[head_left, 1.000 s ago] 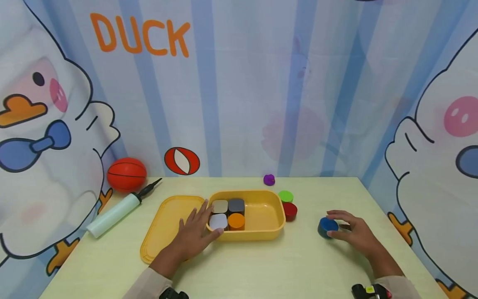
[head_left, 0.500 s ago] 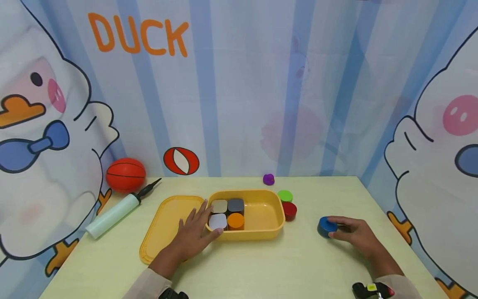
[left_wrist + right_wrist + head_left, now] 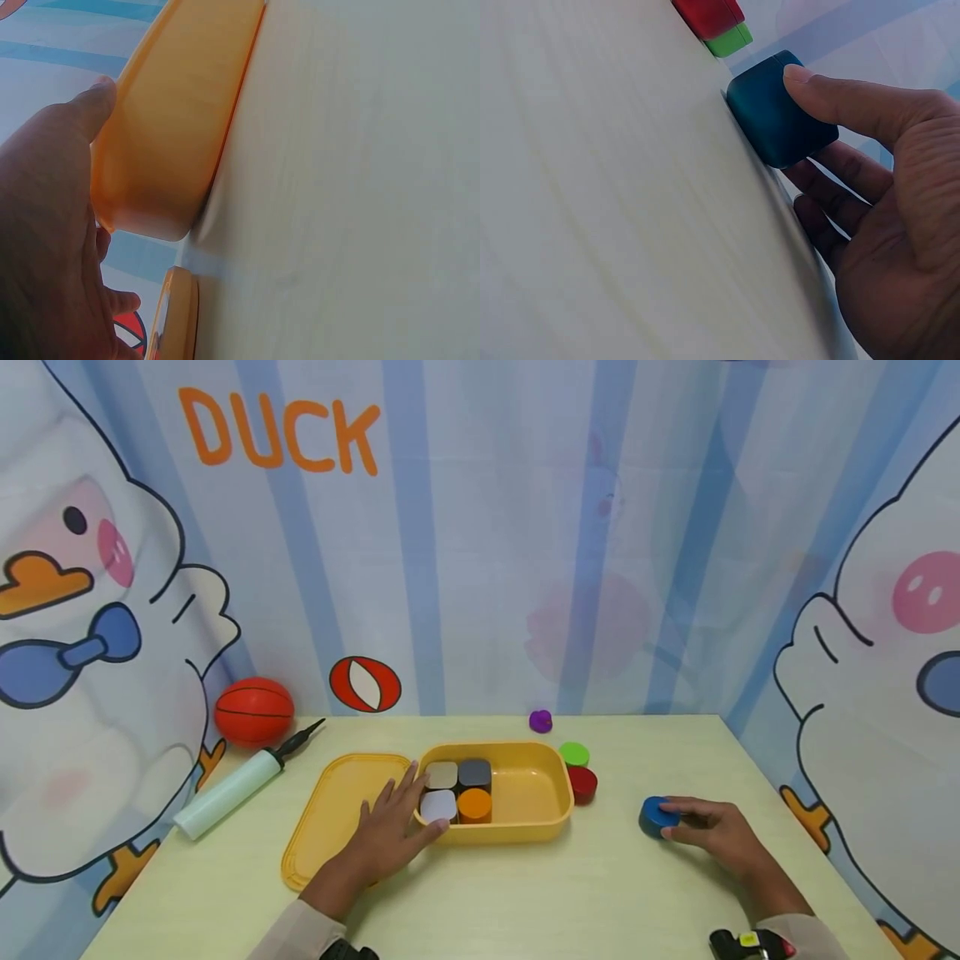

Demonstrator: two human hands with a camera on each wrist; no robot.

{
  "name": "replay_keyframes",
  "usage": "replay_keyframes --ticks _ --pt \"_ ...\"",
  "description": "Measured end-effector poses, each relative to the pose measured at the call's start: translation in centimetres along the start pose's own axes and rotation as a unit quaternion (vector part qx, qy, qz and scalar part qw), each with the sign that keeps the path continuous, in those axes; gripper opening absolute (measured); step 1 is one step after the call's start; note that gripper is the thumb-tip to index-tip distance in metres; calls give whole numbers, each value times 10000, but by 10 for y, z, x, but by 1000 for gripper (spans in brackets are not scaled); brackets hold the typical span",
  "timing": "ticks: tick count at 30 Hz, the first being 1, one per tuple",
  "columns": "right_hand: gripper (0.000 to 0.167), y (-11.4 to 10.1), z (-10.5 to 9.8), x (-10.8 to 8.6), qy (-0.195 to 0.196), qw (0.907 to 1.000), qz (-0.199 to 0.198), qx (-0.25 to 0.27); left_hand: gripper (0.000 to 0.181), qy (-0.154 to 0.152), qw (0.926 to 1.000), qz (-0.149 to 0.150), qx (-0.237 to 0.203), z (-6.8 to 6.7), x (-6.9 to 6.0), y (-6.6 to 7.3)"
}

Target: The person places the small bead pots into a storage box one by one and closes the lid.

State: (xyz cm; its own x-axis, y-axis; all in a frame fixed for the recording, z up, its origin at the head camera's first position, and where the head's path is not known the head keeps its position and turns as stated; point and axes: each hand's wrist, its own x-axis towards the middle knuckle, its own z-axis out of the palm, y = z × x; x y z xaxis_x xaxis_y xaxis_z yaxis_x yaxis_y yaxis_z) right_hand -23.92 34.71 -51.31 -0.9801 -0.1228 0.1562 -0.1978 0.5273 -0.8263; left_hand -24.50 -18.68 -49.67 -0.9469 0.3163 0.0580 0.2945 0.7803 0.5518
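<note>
From where I stand, the blue block (image 3: 656,817) sits toward the right of the head view, just left of the right hand (image 3: 716,833), whose thumb and fingers pinch it, the thumb on the near side. In the right wrist view it stands by the table (image 3: 615,225); whether it touches, I can't tell. It looks about as wide as it is tall, so I see no long axis to line up.

The box (image 3: 502,835) lies left of it, mid-frame and well apart, its long axis running left to right. Its right half shows bare floor; four blocks (image 3: 474,806) fill the left half. Between the blue block and the box, the red block (image 3: 582,785) and green block (image 3: 574,752) stand by the box's right end.

The left hand (image 3: 386,835) lies with fingers spread at the box's left end, thumb at the near rim. The right hand is plainly the nearer to the blue block.
</note>
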Motion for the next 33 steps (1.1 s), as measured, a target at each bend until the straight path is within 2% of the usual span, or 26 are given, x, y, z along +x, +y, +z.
replay_keyframes --ticks 14,33 --pt "43 2 2 1 86 9998 -139 -92 90 -4 10000 -39 -13 1 -1 -2" --pt "42 3 2 -1 122 9997 -98 -197 89 -14 10000 -36 63 1 0 -1"
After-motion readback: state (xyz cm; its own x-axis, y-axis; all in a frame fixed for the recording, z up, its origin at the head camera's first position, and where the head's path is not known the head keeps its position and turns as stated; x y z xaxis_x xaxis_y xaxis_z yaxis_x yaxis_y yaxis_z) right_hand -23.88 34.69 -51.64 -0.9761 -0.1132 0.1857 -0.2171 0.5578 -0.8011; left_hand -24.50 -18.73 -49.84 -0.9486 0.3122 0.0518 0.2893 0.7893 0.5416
